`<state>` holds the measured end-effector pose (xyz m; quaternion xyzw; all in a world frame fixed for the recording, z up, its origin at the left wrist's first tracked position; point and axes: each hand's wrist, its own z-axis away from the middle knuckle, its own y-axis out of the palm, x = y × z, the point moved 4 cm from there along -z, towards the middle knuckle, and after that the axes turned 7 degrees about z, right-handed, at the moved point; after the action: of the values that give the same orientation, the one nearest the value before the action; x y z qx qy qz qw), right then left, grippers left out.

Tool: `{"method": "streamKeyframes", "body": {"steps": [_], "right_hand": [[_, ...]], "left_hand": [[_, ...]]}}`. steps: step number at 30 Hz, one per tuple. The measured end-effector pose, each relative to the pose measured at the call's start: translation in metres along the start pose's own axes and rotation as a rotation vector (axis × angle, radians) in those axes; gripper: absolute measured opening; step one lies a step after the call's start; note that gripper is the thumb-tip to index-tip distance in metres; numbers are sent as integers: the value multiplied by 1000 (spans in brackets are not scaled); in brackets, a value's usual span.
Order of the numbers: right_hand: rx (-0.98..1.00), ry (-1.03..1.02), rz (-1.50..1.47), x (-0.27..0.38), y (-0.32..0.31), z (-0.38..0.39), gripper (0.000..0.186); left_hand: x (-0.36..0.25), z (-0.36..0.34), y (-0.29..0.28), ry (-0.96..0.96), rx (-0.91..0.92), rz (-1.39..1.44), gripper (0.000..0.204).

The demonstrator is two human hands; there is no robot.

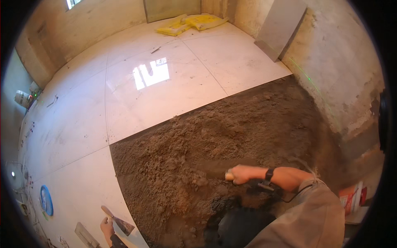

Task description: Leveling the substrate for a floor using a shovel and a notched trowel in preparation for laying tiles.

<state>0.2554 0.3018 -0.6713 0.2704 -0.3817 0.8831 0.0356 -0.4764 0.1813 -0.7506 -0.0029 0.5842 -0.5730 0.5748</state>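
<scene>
My right hand (pixel 241 174) is closed on the pale handle of a trowel (pixel 228 175), whose blurred blade lies over rough, damp brown mortar (pixel 178 140). Under my right wrist, with its dark watch, another metal tool (pixel 265 186) is partly visible. At lower left my left hand (pixel 106 227) has curled fingers at the wooden-handled scraper (pixel 123 225) over the white tile; whether they grip its handle is unclear. A flat steel trowel (pixel 84 235) lies to the left of that hand.
Large glossy tiles (pixel 66 136) border the mortar bed. A grey panel (pixel 280 27) leans at the right wall, where a green laser line shows. Yellow sacks (pixel 190 24) lie at the back. A blue lid (pixel 46 200) is at left, buckets (pixel 349 198) at lower right.
</scene>
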Motion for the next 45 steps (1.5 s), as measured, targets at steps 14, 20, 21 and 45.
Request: {"method": "streamKeyframes", "body": {"steps": [14, 20, 21, 45], "right_hand": [[-202, 356, -483, 1, -41, -91, 41], [-377, 442, -598, -21, -69, -100, 23], [-342, 422, -594, 7, -56, -108, 23], [410, -123, 643, 140, 23, -23, 36]], "left_hand": [[-26, 20, 1, 71, 94, -46, 44], [15, 41, -22, -20, 13, -170, 46], [18, 44, -25, 4, 11, -195, 47], [-10, 135, -38, 131, 142, -252, 52]]}}
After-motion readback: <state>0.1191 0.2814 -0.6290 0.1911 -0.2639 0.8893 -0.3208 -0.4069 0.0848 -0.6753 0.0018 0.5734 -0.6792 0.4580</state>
